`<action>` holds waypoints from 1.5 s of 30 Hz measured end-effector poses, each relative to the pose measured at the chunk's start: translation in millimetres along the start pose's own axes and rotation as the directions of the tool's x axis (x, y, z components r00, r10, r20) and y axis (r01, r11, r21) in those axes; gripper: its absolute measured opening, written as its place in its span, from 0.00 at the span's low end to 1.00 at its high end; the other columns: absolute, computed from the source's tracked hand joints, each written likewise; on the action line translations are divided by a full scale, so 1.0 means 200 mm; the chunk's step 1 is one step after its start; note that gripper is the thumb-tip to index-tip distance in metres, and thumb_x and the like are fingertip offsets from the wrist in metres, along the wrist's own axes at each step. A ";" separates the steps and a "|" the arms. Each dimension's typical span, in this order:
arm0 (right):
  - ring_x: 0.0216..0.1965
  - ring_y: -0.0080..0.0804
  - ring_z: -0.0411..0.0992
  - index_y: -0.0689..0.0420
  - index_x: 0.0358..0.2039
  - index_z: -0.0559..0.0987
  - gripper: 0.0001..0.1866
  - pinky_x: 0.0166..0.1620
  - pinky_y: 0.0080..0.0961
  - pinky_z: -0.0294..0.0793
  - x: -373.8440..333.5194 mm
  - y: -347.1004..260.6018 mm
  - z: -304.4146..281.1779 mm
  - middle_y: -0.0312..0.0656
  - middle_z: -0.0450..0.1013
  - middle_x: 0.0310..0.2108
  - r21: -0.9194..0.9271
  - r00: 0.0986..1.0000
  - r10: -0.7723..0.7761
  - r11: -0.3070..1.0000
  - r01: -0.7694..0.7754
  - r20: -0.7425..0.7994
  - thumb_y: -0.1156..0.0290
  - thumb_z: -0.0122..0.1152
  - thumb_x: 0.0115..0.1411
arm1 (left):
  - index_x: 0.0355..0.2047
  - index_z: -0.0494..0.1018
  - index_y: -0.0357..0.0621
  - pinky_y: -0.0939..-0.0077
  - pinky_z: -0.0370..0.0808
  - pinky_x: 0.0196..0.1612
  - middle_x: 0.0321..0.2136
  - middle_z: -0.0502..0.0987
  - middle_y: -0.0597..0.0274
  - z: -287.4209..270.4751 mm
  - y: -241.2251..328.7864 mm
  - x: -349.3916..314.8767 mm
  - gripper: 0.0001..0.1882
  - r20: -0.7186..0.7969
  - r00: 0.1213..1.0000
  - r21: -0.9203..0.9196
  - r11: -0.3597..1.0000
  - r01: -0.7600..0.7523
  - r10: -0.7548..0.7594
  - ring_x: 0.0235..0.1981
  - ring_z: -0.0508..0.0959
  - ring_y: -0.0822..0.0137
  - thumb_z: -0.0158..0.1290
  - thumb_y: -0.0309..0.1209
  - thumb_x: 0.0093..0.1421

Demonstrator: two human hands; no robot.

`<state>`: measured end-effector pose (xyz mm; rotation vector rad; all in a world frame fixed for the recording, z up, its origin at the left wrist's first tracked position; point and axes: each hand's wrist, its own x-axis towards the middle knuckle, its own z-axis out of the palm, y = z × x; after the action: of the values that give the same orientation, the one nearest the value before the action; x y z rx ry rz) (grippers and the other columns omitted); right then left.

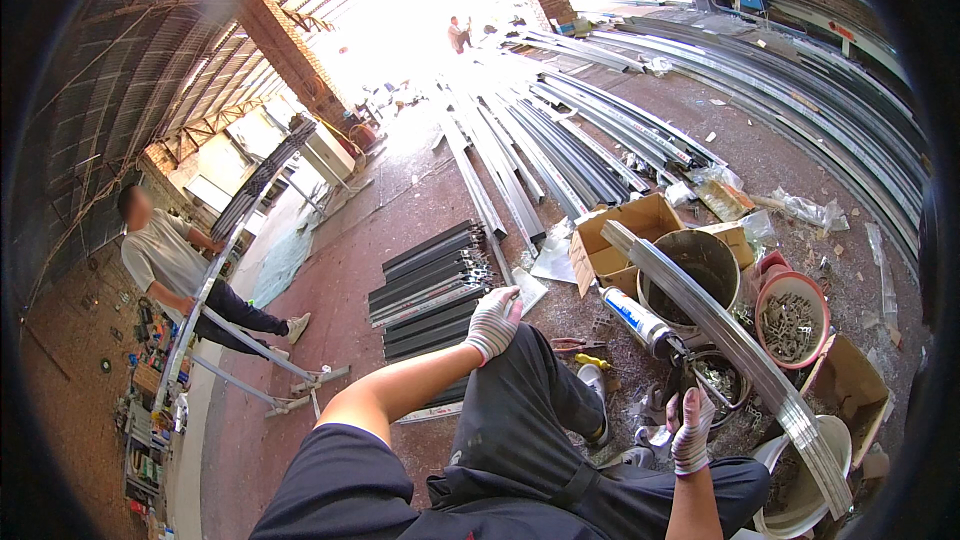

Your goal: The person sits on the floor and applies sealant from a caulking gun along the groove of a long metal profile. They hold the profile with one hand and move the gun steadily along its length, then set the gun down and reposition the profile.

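My left hand (494, 324), in a striped white glove, rests on my bent knee (530, 360) in dark trousers; it is open and holds nothing visible. On the right, my right hand (691, 430), gloved the same way, is closed at the dark handle of a caulking gun (683, 365). The gun carries a white and blue sealant tube (634, 316) that points up and to the left. Part of the grip is hidden by my fingers. Beside the gun, a bundle of silvery metal profiles (740, 360) lies slantwise across a dark bucket (703, 265).
Short black profiles (430, 285) lie stacked left of my knee. Pliers (577, 345) are on the floor. A reddish bucket of small metal parts (790, 320) and cardboard boxes (632, 225) stand right. Long profiles (560, 150) cover the floor ahead. Another person (165, 255) stands left at a metal rack (215, 285).
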<state>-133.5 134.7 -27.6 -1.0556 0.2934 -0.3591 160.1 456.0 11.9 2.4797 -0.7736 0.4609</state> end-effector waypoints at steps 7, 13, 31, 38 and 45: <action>0.16 0.16 0.57 0.48 0.27 0.68 0.25 0.19 0.17 0.58 0.00 0.00 0.00 0.31 0.64 0.19 0.022 1.000 -0.007 1.000 0.007 0.010 0.41 0.60 0.67 | 0.54 0.75 0.39 0.60 0.73 0.60 0.49 0.79 0.43 0.00 -0.01 0.00 0.17 -0.011 1.000 0.000 1.000 -0.009 0.009 0.52 0.78 0.46 0.54 0.32 0.67; 0.16 0.16 0.57 0.49 0.29 0.68 0.25 0.19 0.17 0.57 0.00 -0.02 0.01 0.31 0.63 0.18 0.007 1.000 0.000 1.000 0.000 0.001 0.40 0.61 0.66 | 0.54 0.75 0.39 0.60 0.72 0.61 0.49 0.79 0.44 0.01 -0.02 0.00 0.17 -0.015 1.000 0.003 1.000 -0.015 0.015 0.53 0.78 0.46 0.54 0.31 0.66; 0.16 0.15 0.57 0.47 0.27 0.67 0.25 0.18 0.16 0.57 0.00 -0.01 0.00 0.31 0.63 0.18 0.024 1.000 -0.016 1.000 0.016 0.017 0.41 0.61 0.65 | 0.52 0.76 0.39 0.57 0.73 0.58 0.48 0.80 0.44 0.01 -0.03 0.00 0.17 -0.040 0.999 -0.020 0.999 -0.031 0.030 0.51 0.78 0.44 0.55 0.33 0.65; 0.15 0.16 0.58 0.48 0.26 0.68 0.26 0.18 0.17 0.57 0.00 -0.03 0.02 0.30 0.63 0.17 0.034 1.000 -0.025 0.999 0.025 -0.002 0.40 0.62 0.64 | 0.53 0.76 0.38 0.60 0.73 0.59 0.48 0.79 0.43 0.02 -0.02 0.01 0.17 -0.037 0.999 0.002 1.000 -0.023 0.023 0.51 0.78 0.45 0.55 0.31 0.65; 0.17 0.12 0.60 0.55 0.47 0.73 0.30 0.19 0.13 0.57 0.01 -0.02 0.03 0.26 0.64 0.19 0.005 1.000 0.026 1.000 -0.026 0.016 0.43 0.70 0.61 | 0.53 0.75 0.39 0.59 0.72 0.60 0.49 0.79 0.43 0.00 0.00 0.00 0.18 -0.039 0.999 0.000 1.000 -0.005 0.005 0.53 0.78 0.45 0.55 0.32 0.66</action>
<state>-129.9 137.3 -20.2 -1.0479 0.2918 -0.3274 160.2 455.5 11.3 2.4620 -0.7639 0.5100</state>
